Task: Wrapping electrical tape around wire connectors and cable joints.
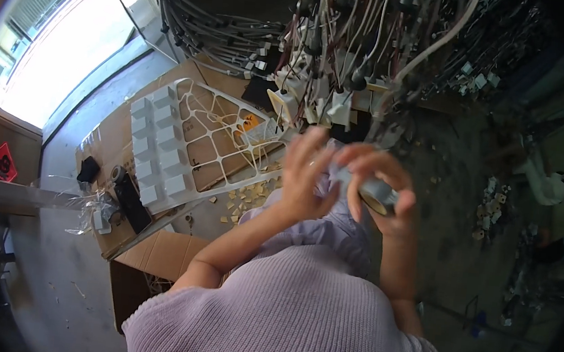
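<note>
My right hand [396,222] is closed around a small roll of grey tape [378,197], its fingers curled over the top. Just left of it my left hand [303,181] is raised with the fingers spread, slightly smeared by motion. I make out nothing held in it. Both hands are in front of my lap, below a thick hanging bundle of cables [349,40] with white and dark connectors at their ends. A white connector piece [339,107] hangs just beyond my fingers.
To the left, a white plastic tray [162,154] and a white lattice frame [218,170] lie on cardboard. Small tan pieces [242,203] are scattered nearby. An open cardboard box [162,253] stands at my left side. Another person [552,188] is at the far right.
</note>
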The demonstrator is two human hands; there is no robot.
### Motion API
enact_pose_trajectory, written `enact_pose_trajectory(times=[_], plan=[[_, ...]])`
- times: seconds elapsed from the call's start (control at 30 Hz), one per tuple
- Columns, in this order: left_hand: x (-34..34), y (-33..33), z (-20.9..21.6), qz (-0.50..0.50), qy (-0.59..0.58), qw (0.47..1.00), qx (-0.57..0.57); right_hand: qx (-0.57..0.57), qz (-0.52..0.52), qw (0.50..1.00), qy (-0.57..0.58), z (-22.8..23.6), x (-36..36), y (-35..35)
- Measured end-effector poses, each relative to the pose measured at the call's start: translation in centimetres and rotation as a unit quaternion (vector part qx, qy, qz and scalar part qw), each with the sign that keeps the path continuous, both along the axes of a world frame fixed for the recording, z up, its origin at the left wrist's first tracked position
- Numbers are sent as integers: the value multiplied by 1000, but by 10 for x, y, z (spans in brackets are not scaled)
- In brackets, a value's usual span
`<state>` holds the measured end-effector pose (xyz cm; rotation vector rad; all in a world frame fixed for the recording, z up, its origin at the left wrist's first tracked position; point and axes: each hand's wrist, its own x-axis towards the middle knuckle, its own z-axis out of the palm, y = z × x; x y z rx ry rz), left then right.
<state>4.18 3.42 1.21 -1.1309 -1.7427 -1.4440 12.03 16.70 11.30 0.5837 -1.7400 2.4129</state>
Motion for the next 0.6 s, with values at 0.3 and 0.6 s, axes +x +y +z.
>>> enact_pose_trajectory(times=[0.3,0.6], plan=[[-78,-5,-29,-70,-446,890,55,-80,-184,979,-48,-13,-80,45],[-59,-55,29,-351,-582,631,374,-8,-357,926,-119,-33,-35,65]])
